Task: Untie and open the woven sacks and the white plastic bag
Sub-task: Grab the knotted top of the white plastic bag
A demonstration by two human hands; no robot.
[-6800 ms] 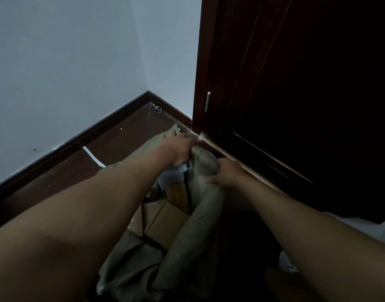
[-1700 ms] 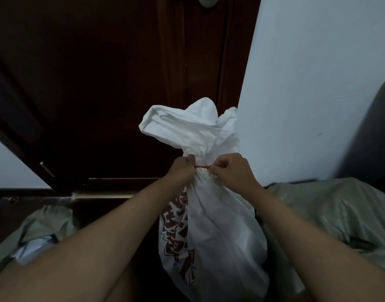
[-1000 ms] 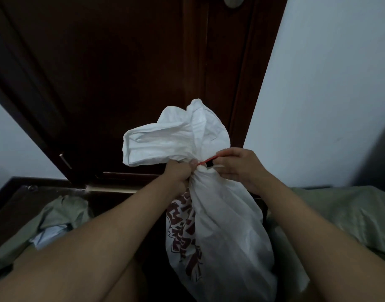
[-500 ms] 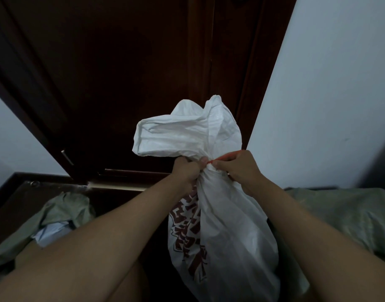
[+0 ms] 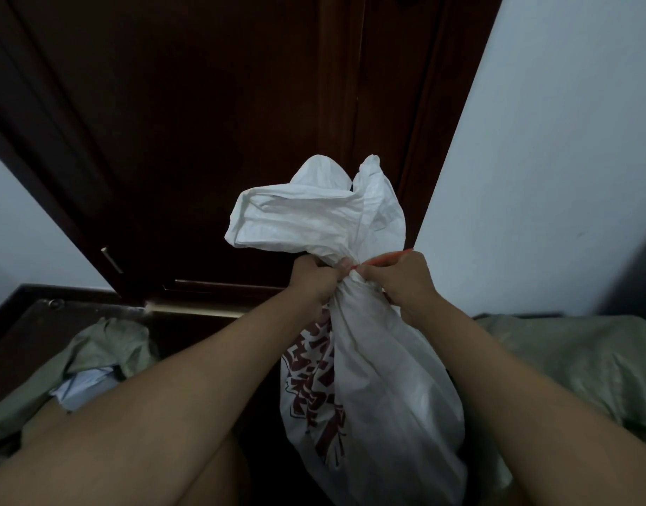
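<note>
A white plastic bag [image 5: 383,388] with dark red print stands upright in front of me, its neck bunched and bound by a thin red tie [image 5: 385,258]. My left hand [image 5: 316,279] grips the gathered neck from the left. My right hand [image 5: 400,277] pinches the red tie at the neck and holds a strand of it out to the upper right. The loose top of the bag flares above both hands. A greenish woven sack [image 5: 95,356] lies open at the lower left with white contents showing. Another green woven sack [image 5: 584,359] lies at the right.
A dark wooden door [image 5: 204,122] and its frame stand directly behind the bag. White wall [image 5: 555,140] rises at the right. A dark baseboard and brown floor [image 5: 29,315] run at the left. My knee shows at the bottom.
My right hand has drawn the red tie out further to the upper right. The bag's flared top has shifted slightly right; my left hand keeps its grip on the neck.
</note>
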